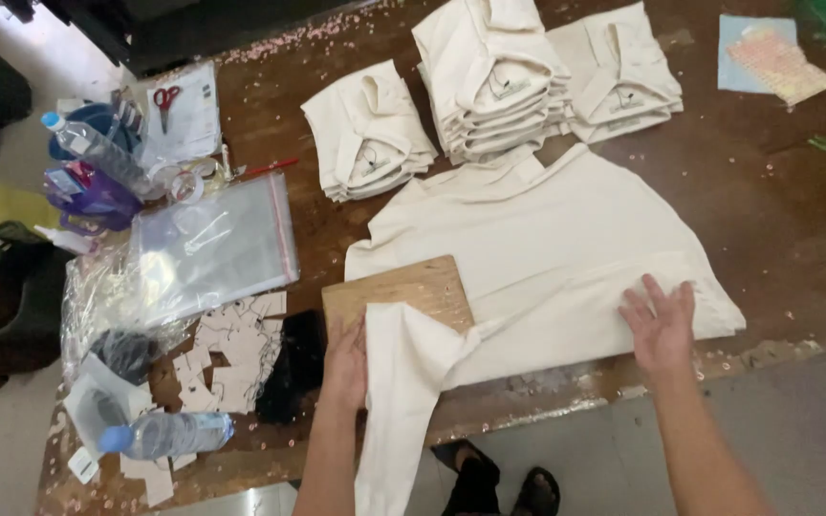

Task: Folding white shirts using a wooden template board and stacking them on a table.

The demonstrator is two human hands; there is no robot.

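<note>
Your left hand [346,368] grips the sleeve of one cream shirt [547,258], collar pointing away; your right hand [660,325] presses flat, fingers open, before three folded stacks [489,81].

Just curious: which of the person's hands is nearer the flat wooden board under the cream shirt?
Left. The left hand rests at the flat wooden board's near edge, gripping the cream shirt's sleeve; the right hand presses the shirt's folded side, well off the board.
</note>
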